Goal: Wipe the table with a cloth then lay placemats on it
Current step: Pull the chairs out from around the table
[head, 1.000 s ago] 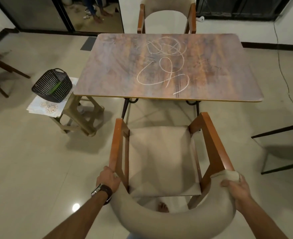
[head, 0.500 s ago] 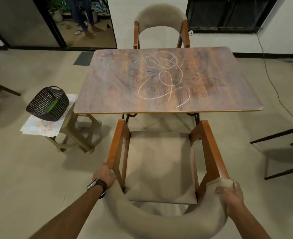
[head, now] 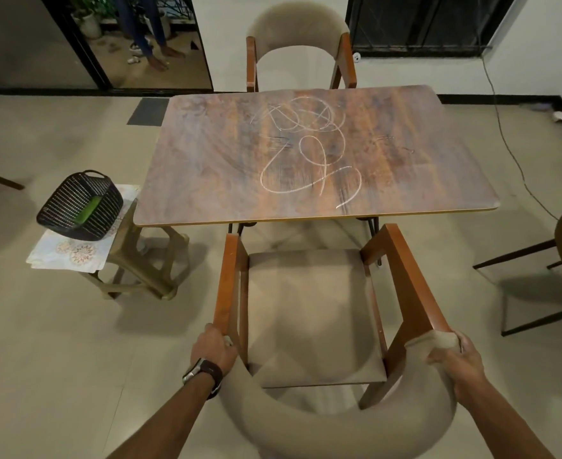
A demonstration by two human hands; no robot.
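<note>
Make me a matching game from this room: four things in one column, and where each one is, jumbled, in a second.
Things:
1. black basket
2. white scribbles
3. wristwatch
4. near chair

Places:
A. on the tabletop
B. gripped at both ends of its backrest
C. on the stool left of the table
D. on the left arm

Pairs: 1-C, 2-A, 3-D, 4-B

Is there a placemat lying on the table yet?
No, the table bears only white scribbles; the placemats lie under the black basket on the stool.
</note>
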